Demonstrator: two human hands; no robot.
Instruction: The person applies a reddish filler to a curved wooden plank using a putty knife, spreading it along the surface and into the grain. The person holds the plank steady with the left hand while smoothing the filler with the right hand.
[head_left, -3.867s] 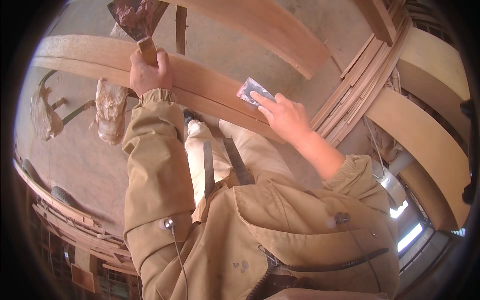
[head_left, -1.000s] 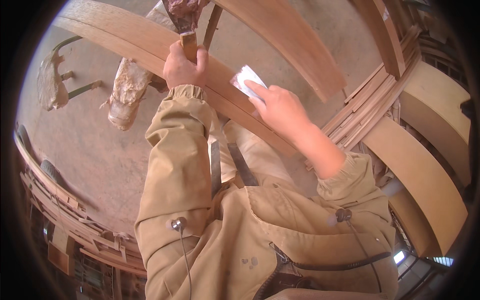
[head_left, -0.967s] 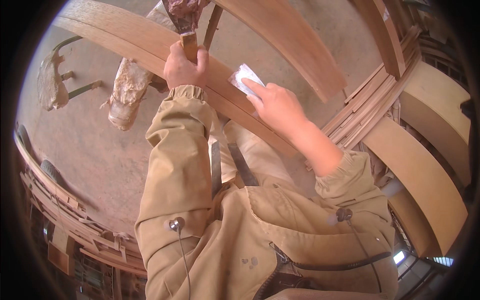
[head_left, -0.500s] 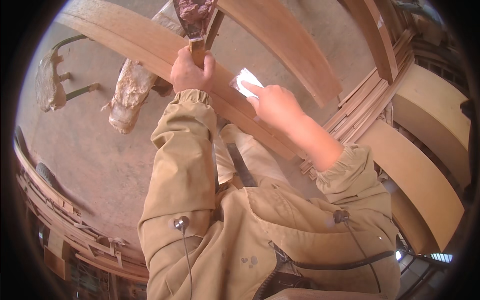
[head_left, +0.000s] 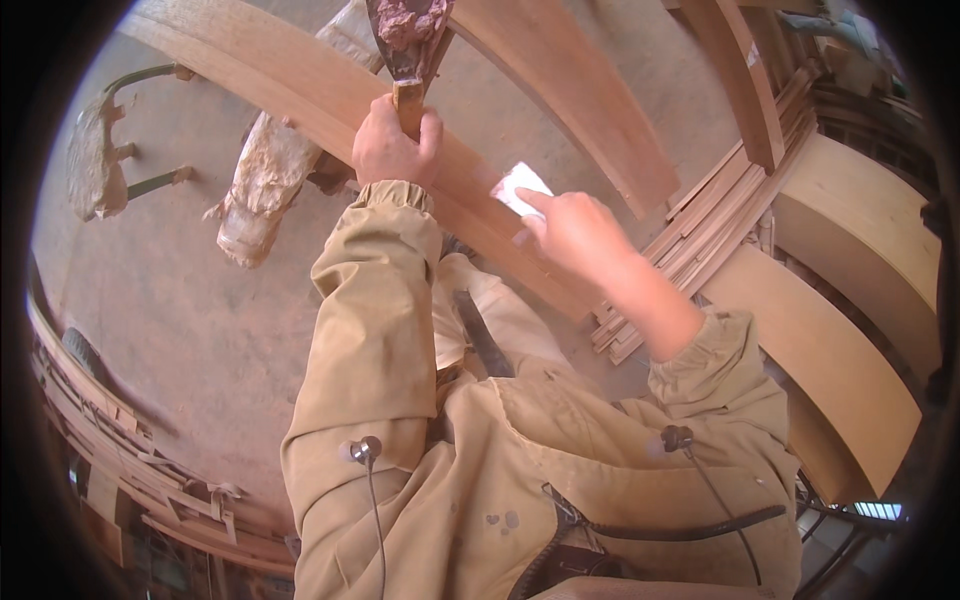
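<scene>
My left hand [head_left: 392,152] is closed round the wooden handle of a wide putty knife [head_left: 408,70], its blade pointing away from me. A lump of pink putty [head_left: 405,24] sits on that blade. In my right hand [head_left: 578,230] a small white scraper [head_left: 524,188] is pinched, with the index finger laid along it. The scraper's edge is at the surface of a long curved wooden board [head_left: 290,85], which runs from far left to near right beneath both hands. Whether the edge touches the wood I cannot tell.
Wrapped padded supports [head_left: 262,190] stand beneath and left of the board. Another curved wooden panel [head_left: 580,85] lies beyond it. To the right are stacked wooden strips [head_left: 700,220] and large curved panels [head_left: 815,350]. More strips [head_left: 150,465] lie at the lower left.
My right hand has moved the white scraper slightly right and nearer along the board. The left hand, with the putty knife, has shifted a little to the right in view.
</scene>
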